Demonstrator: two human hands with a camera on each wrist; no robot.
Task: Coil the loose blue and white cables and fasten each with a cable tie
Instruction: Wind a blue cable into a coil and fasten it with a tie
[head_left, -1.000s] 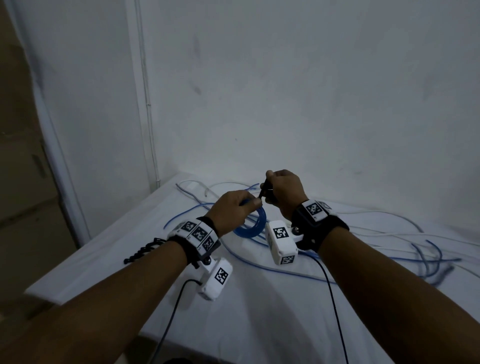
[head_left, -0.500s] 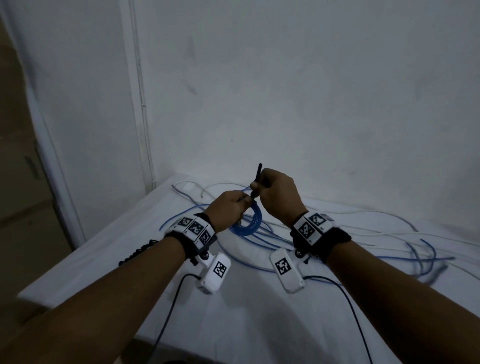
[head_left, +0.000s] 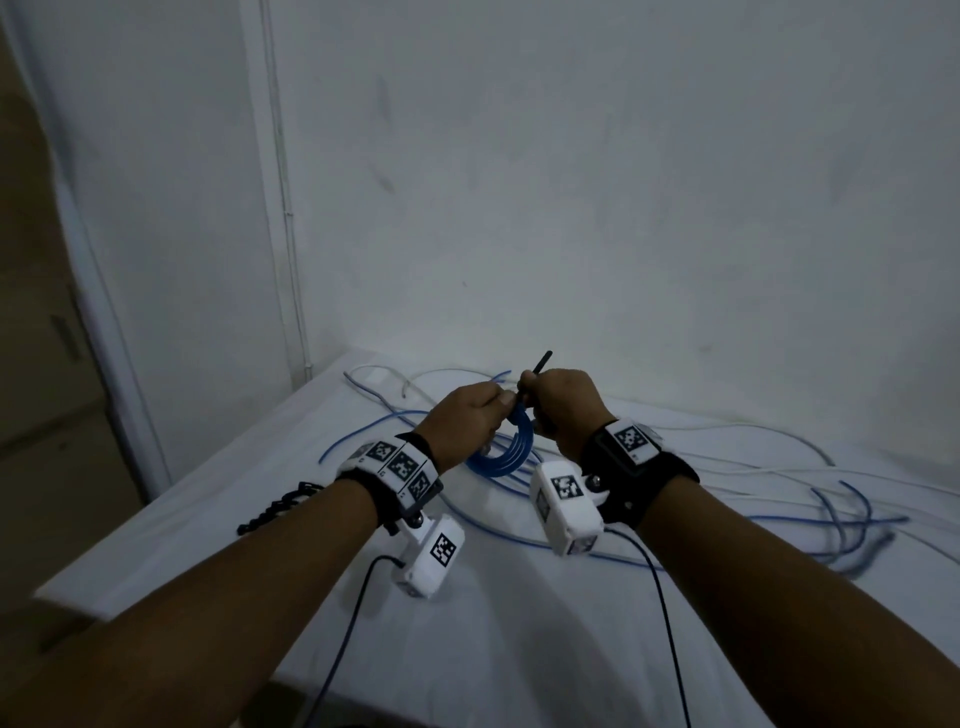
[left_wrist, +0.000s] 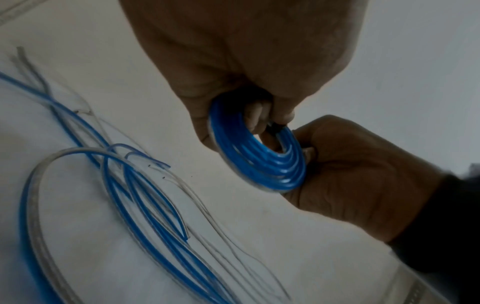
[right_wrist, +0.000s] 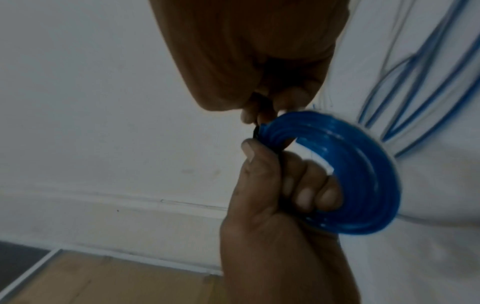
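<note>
left hand (head_left: 467, 423): fingers curled through blue coil (head_left: 501, 457) | right hand (head_left: 563, 405): pinching black cable tie (head_left: 535, 371) at coil top

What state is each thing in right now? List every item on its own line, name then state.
blue coil: wound, held off the table by both hands
cable tie: black, looped on the coil, tail sticking up
left hand: grips the coil
right hand: pinches the tie
loose cables: uncoiled on the table

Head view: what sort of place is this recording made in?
Probably a bare indoor room set up for recording, not a workshop: a table under a white cloth stands in a corner of plain white walls, with loose cables strewn on it.
</note>
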